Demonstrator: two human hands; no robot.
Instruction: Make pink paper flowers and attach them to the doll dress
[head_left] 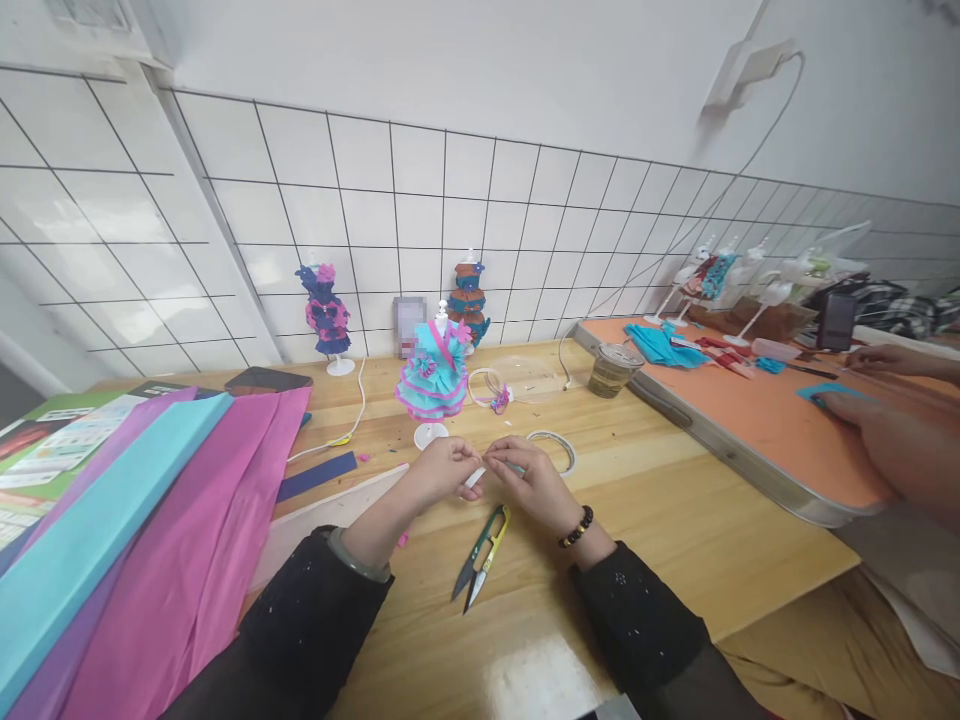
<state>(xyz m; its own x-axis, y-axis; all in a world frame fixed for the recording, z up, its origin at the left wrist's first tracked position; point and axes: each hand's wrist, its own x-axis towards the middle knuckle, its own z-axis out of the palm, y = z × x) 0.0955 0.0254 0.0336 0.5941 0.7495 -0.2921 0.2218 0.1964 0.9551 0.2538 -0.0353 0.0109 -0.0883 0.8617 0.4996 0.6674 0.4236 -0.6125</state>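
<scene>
Near the middle of the wooden table (637, 520), my left hand (452, 468) pinches a small white piece (475, 478). My right hand (521, 473) is close beside it, thumb and forefinger pressed together at the piece's upper end; what they hold is too small to make out. Green and yellow thread snips (482, 560) lie below both hands. Just behind the hands stands a small dress form in a turquoise and pink ruffled dress (433, 375). A roll of tape (562, 450) lies behind my right hand.
Pink sheets (187, 530) and a turquoise sheet (105, 520) cover the left side. Two more dressed forms stand by the tiled wall. A lidded cup (615, 370) sits at right, beside an orange table (757, 430) where another person's hands work with blue material.
</scene>
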